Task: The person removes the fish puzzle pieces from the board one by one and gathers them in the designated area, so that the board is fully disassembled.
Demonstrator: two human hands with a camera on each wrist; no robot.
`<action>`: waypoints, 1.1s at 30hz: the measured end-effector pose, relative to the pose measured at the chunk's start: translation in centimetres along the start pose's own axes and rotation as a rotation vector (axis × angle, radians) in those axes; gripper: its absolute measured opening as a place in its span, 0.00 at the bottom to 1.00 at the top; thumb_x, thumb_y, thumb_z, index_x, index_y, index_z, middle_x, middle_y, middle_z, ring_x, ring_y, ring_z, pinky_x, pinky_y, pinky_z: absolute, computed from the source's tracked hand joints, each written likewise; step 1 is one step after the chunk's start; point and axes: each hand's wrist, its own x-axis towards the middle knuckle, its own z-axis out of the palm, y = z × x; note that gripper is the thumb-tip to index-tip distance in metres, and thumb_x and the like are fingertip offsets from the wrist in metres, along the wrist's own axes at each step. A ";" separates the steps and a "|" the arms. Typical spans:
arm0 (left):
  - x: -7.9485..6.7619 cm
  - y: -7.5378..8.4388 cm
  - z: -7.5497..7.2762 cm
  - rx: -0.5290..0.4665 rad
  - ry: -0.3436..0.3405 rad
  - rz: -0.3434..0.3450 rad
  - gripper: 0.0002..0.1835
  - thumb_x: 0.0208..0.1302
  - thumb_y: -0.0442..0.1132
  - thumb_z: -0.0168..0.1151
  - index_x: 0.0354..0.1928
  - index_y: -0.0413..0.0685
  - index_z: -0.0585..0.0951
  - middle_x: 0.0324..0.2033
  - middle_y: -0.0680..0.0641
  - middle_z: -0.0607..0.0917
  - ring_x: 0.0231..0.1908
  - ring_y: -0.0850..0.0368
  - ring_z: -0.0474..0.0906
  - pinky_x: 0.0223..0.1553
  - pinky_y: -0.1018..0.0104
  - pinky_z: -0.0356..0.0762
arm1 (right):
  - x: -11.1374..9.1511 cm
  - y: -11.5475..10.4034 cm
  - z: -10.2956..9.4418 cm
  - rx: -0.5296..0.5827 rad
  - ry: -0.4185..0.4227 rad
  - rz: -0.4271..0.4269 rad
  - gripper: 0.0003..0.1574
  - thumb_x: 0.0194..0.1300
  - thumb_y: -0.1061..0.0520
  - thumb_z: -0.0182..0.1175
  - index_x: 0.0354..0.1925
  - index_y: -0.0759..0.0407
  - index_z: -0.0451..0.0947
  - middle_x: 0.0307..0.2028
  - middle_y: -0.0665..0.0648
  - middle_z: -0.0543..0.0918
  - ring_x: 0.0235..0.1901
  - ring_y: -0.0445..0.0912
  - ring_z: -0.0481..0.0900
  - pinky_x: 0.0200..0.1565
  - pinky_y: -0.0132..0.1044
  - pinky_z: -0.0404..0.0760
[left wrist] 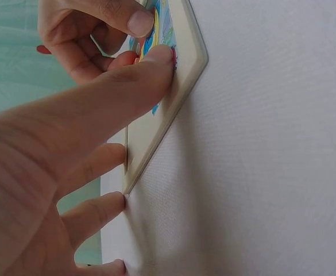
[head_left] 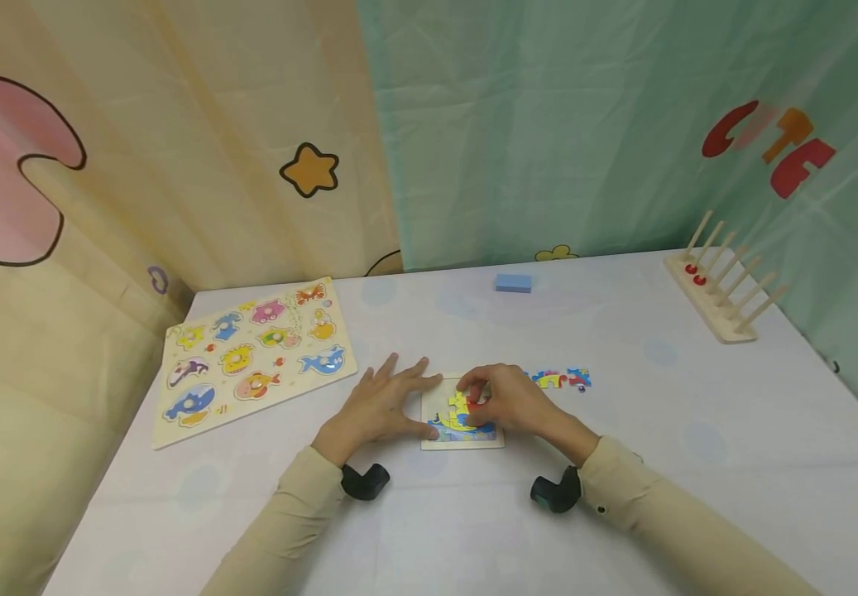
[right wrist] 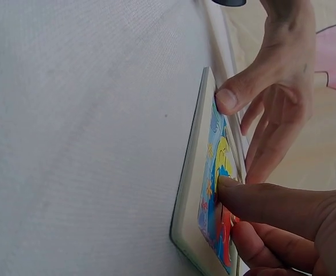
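A small wooden jigsaw board (head_left: 434, 444), partly filled with a blue, yellow and red picture, lies on the table. My left hand (head_left: 380, 406) spreads around its left side; the thumb rests on the lower left corner and the index finger reaches the top edge. Over the right part of the board, my right hand (head_left: 516, 400) pinches a red puzzle piece (head_left: 477, 406) between thumb and curled fingers, low against the picture. The right wrist view has the right thumb touching the picture beside the red part; the fingers hide much of the piece.
Loose puzzle pieces (head_left: 550, 379) lie just beyond the right hand. A large animal peg puzzle (head_left: 250, 360) is at the left. Further back are a blue block (head_left: 514, 283) and, at the right, a wooden peg stand (head_left: 719, 306) with red beads. Curtains hang behind the table.
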 end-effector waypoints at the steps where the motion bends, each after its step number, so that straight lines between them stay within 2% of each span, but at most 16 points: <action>1: 0.0 0.0 0.0 0.001 -0.001 0.000 0.44 0.46 0.60 0.76 0.68 0.65 0.73 0.73 0.51 0.62 0.74 0.36 0.43 0.68 0.31 0.43 | 0.0 0.0 0.0 -0.001 0.001 0.003 0.22 0.51 0.62 0.74 0.46 0.57 0.83 0.29 0.47 0.79 0.31 0.42 0.72 0.33 0.35 0.72; 12: 0.1 0.1 0.0 0.007 0.001 0.004 0.44 0.46 0.61 0.76 0.68 0.65 0.73 0.73 0.51 0.62 0.74 0.35 0.43 0.68 0.31 0.43 | -0.3 -0.6 0.0 -0.035 0.027 0.024 0.23 0.49 0.62 0.76 0.44 0.51 0.81 0.30 0.47 0.80 0.31 0.43 0.74 0.32 0.35 0.74; 18: 0.1 0.1 0.1 0.002 0.001 0.000 0.44 0.46 0.61 0.76 0.68 0.65 0.74 0.73 0.51 0.62 0.74 0.35 0.43 0.68 0.31 0.43 | -0.4 -0.6 0.0 -0.046 0.047 -0.012 0.24 0.49 0.63 0.75 0.44 0.50 0.78 0.32 0.47 0.80 0.32 0.43 0.73 0.33 0.36 0.74; 24: 0.1 0.0 0.0 -0.003 -0.001 -0.006 0.44 0.46 0.61 0.76 0.68 0.65 0.74 0.74 0.52 0.61 0.74 0.35 0.42 0.69 0.31 0.42 | -0.6 -0.3 -0.1 0.062 0.086 -0.056 0.14 0.55 0.62 0.73 0.39 0.52 0.81 0.32 0.45 0.84 0.28 0.41 0.77 0.35 0.36 0.78; 29: 0.0 0.0 -0.1 -0.007 0.000 -0.005 0.44 0.46 0.61 0.76 0.68 0.65 0.73 0.74 0.51 0.61 0.74 0.35 0.42 0.68 0.31 0.42 | -0.9 -0.2 -0.3 0.154 0.085 -0.052 0.09 0.56 0.61 0.72 0.37 0.55 0.84 0.29 0.47 0.87 0.32 0.39 0.83 0.42 0.38 0.79; 31: 0.0 0.0 -0.1 -0.010 -0.002 -0.004 0.44 0.46 0.61 0.76 0.68 0.65 0.73 0.74 0.51 0.61 0.74 0.35 0.42 0.69 0.31 0.42 | -1.0 -0.2 -0.3 0.176 0.076 -0.039 0.07 0.56 0.60 0.72 0.36 0.56 0.86 0.28 0.47 0.87 0.32 0.39 0.84 0.40 0.36 0.79; 33: -0.1 0.0 -0.1 -0.012 -0.004 -0.004 0.43 0.46 0.61 0.76 0.68 0.65 0.73 0.74 0.52 0.61 0.74 0.35 0.42 0.69 0.31 0.42 | -1.1 -0.1 -0.3 0.194 0.070 -0.026 0.05 0.57 0.59 0.72 0.34 0.57 0.87 0.28 0.47 0.88 0.28 0.40 0.83 0.31 0.32 0.77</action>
